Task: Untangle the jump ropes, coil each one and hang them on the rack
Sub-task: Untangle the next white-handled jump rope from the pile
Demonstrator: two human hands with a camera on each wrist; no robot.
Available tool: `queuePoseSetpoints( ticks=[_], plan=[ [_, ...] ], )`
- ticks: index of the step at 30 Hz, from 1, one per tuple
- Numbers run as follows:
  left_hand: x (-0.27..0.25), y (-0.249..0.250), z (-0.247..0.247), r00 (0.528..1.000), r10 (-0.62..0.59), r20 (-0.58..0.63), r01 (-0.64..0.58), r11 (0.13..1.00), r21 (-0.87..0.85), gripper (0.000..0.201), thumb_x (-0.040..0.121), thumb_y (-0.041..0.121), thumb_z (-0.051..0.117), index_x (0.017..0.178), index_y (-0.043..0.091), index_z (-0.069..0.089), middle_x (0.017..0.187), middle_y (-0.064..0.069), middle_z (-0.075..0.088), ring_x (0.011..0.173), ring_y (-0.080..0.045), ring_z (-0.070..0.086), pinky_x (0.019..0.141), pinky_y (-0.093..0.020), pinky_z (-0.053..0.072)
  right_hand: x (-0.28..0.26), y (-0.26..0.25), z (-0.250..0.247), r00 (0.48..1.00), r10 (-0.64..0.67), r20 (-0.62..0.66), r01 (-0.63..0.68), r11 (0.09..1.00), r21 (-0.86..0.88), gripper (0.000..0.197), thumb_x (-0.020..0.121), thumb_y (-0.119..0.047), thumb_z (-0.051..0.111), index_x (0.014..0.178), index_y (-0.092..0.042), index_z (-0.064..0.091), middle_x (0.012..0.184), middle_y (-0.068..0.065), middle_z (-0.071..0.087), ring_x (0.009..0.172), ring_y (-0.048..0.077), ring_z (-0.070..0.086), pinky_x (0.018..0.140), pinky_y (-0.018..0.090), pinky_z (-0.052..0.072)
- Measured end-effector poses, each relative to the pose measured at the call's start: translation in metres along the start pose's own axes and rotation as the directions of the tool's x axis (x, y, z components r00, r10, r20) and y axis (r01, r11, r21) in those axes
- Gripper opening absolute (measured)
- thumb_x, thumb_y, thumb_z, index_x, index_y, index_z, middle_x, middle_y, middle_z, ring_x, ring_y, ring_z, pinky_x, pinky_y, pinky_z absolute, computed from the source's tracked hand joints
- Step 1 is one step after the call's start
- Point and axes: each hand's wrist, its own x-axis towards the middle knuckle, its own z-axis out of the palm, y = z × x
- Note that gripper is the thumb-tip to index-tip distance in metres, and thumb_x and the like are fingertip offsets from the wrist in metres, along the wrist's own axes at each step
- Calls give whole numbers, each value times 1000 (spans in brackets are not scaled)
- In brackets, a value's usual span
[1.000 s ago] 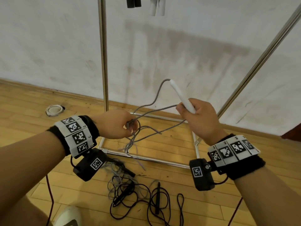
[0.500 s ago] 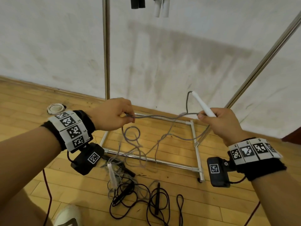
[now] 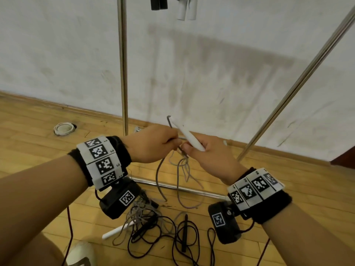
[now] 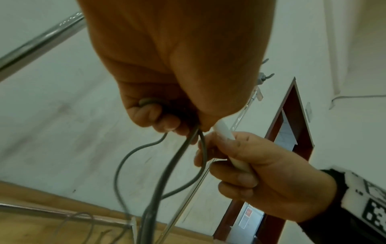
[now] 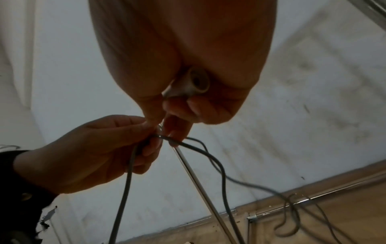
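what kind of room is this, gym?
Likely a bare indoor room used for the recording, perhaps a gym or studio: wooden plank floor, scuffed white wall, a metal rack, and jump ropes tangled on the floor.

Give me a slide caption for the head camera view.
Both hands coil a grey jump rope before the rack.

My forearms are bare. Each wrist carries a black fabric wristband [image 3: 123, 150] overlaid with a band of white tiles [image 3: 99, 162] printed with black square fiducial markers; the right wrist bears the same set [image 3: 255, 189]. Below each wrist hangs a black camera block, left [image 3: 123, 200] and right [image 3: 223, 223], each tagged with one marker, with a thin black cable [image 3: 247, 228] looping off.
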Motion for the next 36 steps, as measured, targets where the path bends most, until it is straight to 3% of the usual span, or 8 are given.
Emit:
queuePoseSetpoints(
  ticks=[4,8,14,18,25,28,31,36],
  plan=[
    [-5,-4,-1,1000,12,-25,-14,997,-82,25,101,39,47,83,25,57,71,6,57,58,-6,51,54,-17,40,1,1,-1,999,10,41,-9,1000,-17,16,94,-33,62,90,-19,69,61,-9,55,52,3,44,52,17,33],
    [-13,-16,-6,1000,1,-19,-3,994,-113,9,96,42,57,98,34,61,86,12,63,76,-2,61,68,-23,50,4,2,-11,999,-9,-47,2,991,-136,21,94,-34,62,76,-22,62,54,-15,52,47,1,45,48,13,35],
    [-17,-31,-9,993,-113,31,117,962,-245,13,98,15,57,97,24,66,81,8,74,71,-1,71,64,-17,56,5,1,-24,973,-114,-201,64,970,-236,15,91,-30,66,78,-23,65,73,-7,56,67,4,51,57,11,36],
    [-21,-43,-12,984,-154,92,165,977,-133,18,99,20,55,93,33,66,78,11,71,69,4,65,58,-7,45,5,4,-44,924,-175,-340,101,970,-223,11,88,-26,70,80,-31,66,80,-11,59,74,0,54,61,7,35],
    [-28,-55,-15,969,-218,111,227,971,-75,5,97,28,61,93,31,63,77,12,65,66,3,64,58,-11,42,1,18,-85,823,-71,-563,48,997,-56,16,88,-31,71,73,-32,66,60,-18,55,54,0,47,50,7,35],
    [-26,-52,-16,973,-198,123,214,967,-136,20,96,24,62,78,29,58,65,11,66,58,3,62,55,-9,43,-2,23,-92,812,-39,-583,36,999,-17,17,88,-29,70,71,-32,66,58,-20,55,54,0,45,51,9,36],
    [-24,-43,-14,970,-168,177,192,973,-127,22,102,25,51,85,27,66,75,13,72,71,0,66,62,-9,45,-2,30,-92,817,29,-576,-35,999,1,16,88,-27,70,73,-29,68,57,-17,54,53,0,45,55,19,37],
    [-17,-27,-7,972,-146,182,186,956,-228,29,106,21,39,99,26,66,71,8,67,66,-2,65,68,-19,50,-3,32,-85,835,65,-546,-57,998,32,15,88,-18,70,88,-33,71,91,-8,67,62,-7,57,55,12,43]
  ],
)
